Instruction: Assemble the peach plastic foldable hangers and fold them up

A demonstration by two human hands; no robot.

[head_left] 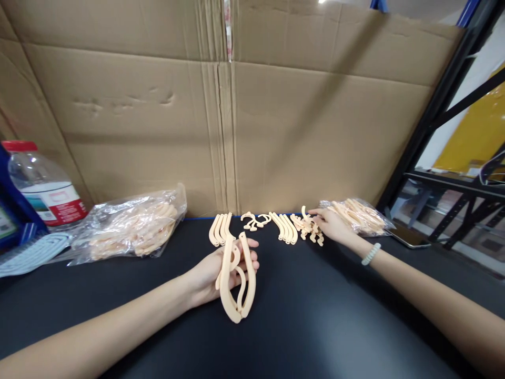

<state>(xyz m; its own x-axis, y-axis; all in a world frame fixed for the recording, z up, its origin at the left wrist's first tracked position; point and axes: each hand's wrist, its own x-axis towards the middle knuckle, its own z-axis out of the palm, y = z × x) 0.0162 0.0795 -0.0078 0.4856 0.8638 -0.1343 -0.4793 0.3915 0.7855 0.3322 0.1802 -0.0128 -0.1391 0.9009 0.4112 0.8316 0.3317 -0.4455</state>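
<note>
My left hand (209, 276) is closed around a beige plastic folding hanger (249, 284), its two arms folded upward and a curved hook piece between them. At the back right, my right hand (331, 223) reaches to a pile of small curved beige pieces (310, 227). Its index finger is stretched out to one upright piece and the other fingers point down at the pile; they look open. A row of curved hanger arms (223, 229) lies behind my left hand. Small hooks (254, 221) lie beside it, then a second row of arms (284, 228).
Clear bags of beige parts lie at the left (134, 226) and right (357, 215). A plastic bottle (51, 195) and a pale blue brush-like item (35, 255) are far left. A phone-like slab (410, 237) lies right. Cardboard (158, 121) walls the back of the black table (300, 316).
</note>
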